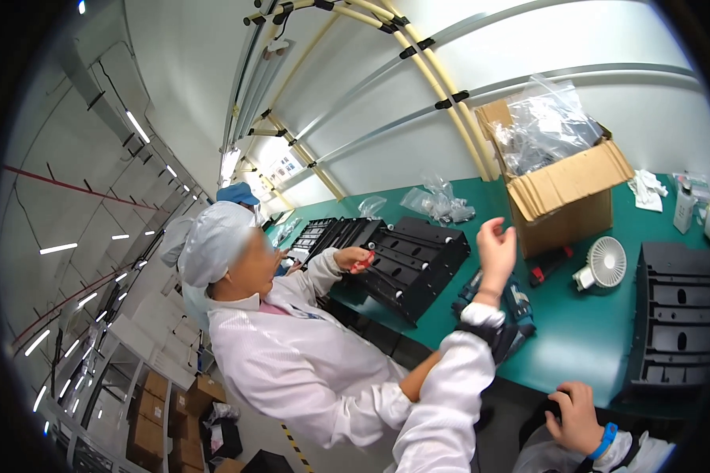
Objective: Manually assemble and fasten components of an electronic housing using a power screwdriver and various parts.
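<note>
Left hand (497, 254): grip half open, empty, near one carton (564, 223). Right hand (577, 418): its grip could not be told.

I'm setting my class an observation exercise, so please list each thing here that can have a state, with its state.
Left hand, raised, loosely curled, nothing seen in it
Right hand, lowered, loosely bent
Co-worker's hand, closed on a red handle
Cardboard box, open
Clear bags, crumpled, rising above the box
White fan, on or off unclear
White cloth, crumpled
Ceiling lights, lit
</note>
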`<state>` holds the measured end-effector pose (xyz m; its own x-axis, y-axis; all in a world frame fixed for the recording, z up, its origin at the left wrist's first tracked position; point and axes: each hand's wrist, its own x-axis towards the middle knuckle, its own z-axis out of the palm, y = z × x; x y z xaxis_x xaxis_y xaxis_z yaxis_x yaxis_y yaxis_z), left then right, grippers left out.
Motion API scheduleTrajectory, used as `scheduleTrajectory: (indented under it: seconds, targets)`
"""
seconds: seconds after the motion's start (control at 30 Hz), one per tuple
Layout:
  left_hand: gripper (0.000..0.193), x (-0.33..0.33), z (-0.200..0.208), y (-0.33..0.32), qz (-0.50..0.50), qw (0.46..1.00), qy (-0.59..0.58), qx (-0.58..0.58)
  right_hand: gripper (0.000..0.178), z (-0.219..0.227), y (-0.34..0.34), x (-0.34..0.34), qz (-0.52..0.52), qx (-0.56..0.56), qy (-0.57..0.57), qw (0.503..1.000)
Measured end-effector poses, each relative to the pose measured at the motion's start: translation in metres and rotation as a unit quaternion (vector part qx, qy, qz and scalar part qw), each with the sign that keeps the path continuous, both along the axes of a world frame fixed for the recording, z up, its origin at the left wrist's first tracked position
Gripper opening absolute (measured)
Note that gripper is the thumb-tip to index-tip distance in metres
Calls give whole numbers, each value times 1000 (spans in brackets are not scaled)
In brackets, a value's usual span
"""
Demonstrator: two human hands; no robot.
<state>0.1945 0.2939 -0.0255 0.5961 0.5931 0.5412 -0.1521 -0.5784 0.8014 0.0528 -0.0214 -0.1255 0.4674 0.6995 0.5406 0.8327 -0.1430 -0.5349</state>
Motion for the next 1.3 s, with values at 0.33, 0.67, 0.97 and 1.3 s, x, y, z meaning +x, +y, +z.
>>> scheduleTrajectory:
  seconds: [0.33, 0.67, 0.97, 1.3]
  targets:
    - [80, 162, 26, 181, 219, 911, 350, 7, 34, 15, 28, 42, -151, -160, 110, 969]
    - [105, 184, 11, 343, 159, 870, 467, 14, 21, -5, 48, 63, -155, -157, 142, 965]
    - [135, 203, -39, 384, -91, 762, 623, 153, 17, 15, 51, 71, -133, -134, 171, 967]
    - [38, 203, -49, 329, -81, 707, 614, 343, 17, 28, 57, 75, -119, -117, 181, 969]
